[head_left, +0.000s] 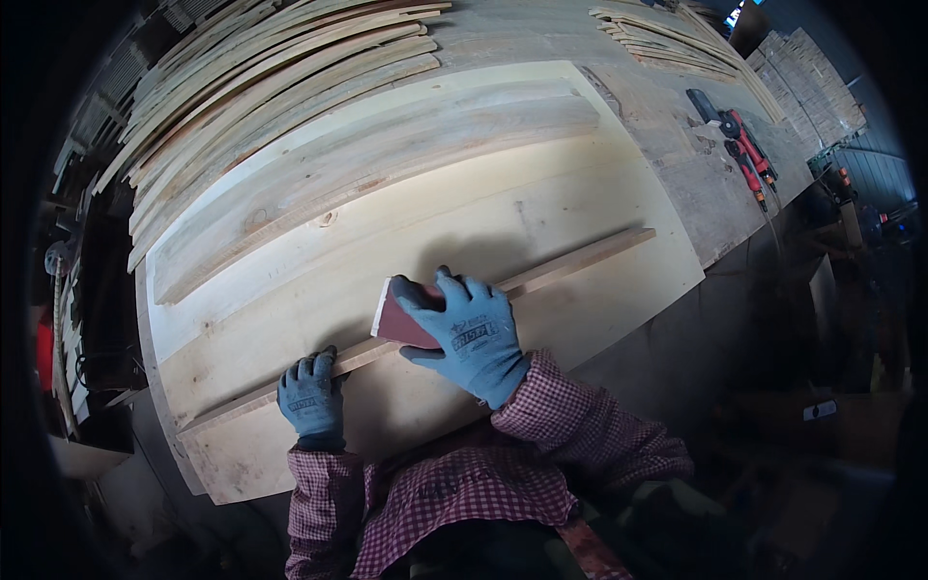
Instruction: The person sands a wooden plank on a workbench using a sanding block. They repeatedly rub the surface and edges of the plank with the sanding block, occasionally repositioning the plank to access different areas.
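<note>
My right hand (pixel 474 338), in a blue-grey work glove, grips a sanding block (pixel 404 319) wrapped in dark red-brown sandpaper, with a pale end showing. The block rests over the narrow upper edge of a long wooden board (pixel 580 258). That board runs from lower left to upper right across a pale panel. My left hand (pixel 311 394), gloved alike, lies farther left with its fingers curled over the same edge. The palm side of both hands is hidden.
Another long board (pixel 377 159) lies farther back on the pale panel (pixel 657 217). Stacked wooden strips (pixel 290 72) fill the back left, more strips (pixel 667 48) the back right. A red-and-black power tool (pixel 744 145) rests on the worktable (pixel 677 126) at right.
</note>
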`<state>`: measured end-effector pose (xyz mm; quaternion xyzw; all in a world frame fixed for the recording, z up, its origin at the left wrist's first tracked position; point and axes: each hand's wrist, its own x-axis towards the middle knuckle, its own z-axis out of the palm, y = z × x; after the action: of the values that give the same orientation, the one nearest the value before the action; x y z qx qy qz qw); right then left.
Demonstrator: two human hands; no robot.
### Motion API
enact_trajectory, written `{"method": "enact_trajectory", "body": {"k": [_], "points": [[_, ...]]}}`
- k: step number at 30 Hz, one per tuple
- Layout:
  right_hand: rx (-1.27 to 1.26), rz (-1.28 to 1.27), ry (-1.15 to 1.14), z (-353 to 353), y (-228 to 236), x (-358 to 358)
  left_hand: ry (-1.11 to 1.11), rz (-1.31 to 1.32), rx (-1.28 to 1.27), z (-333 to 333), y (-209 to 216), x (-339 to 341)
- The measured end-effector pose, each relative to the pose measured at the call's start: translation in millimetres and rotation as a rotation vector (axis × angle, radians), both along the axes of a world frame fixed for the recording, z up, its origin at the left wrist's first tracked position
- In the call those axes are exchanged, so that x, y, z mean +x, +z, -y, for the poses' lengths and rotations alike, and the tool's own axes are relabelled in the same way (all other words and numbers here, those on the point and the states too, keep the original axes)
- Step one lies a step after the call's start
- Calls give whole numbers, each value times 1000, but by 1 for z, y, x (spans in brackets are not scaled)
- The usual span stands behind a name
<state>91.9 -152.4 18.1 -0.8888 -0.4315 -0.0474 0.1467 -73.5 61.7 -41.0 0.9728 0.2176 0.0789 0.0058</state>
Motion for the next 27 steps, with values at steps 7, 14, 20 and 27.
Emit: {"method": "enact_trajectory", "body": {"k": [7,14,20,27], "points": [[-423,-52,-921,234,-20,169,-23,24,59,15,-13,-21],[-368,-64,-372,114,-8,91,-17,-141,35,12,8,-14],[-154,-229,116,3,9,-13,-12,-159,-5,10,3,-11],[-476,-53,-724,178,0,138,-27,-168,-45,10,17,-6]]}}
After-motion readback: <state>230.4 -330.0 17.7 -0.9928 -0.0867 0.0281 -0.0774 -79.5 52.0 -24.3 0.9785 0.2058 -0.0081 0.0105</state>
